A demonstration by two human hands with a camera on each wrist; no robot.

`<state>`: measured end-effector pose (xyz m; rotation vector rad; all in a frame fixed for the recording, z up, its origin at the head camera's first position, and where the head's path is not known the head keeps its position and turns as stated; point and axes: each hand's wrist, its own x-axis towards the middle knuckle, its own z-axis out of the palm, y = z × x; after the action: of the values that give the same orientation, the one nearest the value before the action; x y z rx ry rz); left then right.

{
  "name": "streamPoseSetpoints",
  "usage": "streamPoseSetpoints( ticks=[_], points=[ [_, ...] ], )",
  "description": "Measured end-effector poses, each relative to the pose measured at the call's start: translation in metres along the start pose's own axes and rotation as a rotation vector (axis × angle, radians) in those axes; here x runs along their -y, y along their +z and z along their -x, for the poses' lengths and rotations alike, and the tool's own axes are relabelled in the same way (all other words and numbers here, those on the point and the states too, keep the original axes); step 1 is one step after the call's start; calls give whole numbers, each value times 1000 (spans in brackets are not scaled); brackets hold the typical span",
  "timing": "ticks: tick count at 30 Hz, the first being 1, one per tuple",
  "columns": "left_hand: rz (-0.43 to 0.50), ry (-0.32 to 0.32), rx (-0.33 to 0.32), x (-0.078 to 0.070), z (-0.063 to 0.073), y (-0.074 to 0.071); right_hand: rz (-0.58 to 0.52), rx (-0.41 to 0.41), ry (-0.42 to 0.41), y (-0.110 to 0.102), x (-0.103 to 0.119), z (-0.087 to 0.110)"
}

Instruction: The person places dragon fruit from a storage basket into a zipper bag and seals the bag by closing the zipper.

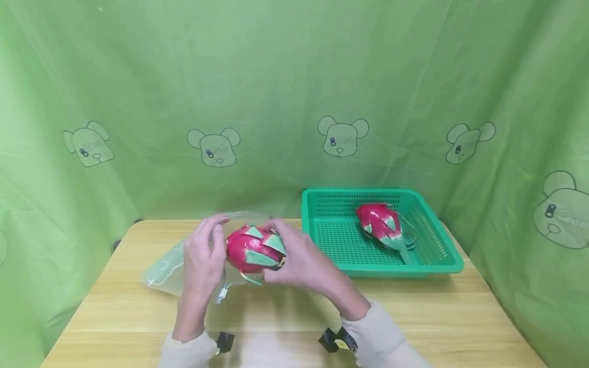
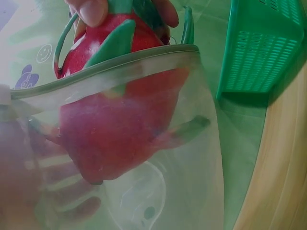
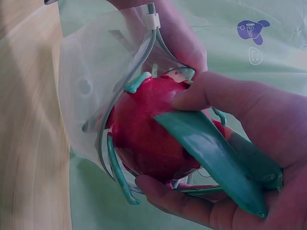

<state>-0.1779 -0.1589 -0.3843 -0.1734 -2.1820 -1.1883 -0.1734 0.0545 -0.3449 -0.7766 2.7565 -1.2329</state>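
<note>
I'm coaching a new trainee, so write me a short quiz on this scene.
1. Which hand grips a dragon fruit at the mouth of the translucent bag?
2. True or false: another dragon fruit lies in the green basket.
3. The gripped dragon fruit is: A, wholly outside the bag; B, partly inside it; C, sealed inside it.

Key: 1. The right hand. 2. True. 3. B.
</note>
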Motion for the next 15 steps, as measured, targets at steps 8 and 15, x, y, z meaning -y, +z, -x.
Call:
streamPoseSetpoints(
  ticks=[8,15],
  points=[
    [-9,14,-5,-1,0,0,33,-9,19,3,0,1],
    [-27,1,6,-2,0,1,78,-69,14,8,5,-3]
  ],
)
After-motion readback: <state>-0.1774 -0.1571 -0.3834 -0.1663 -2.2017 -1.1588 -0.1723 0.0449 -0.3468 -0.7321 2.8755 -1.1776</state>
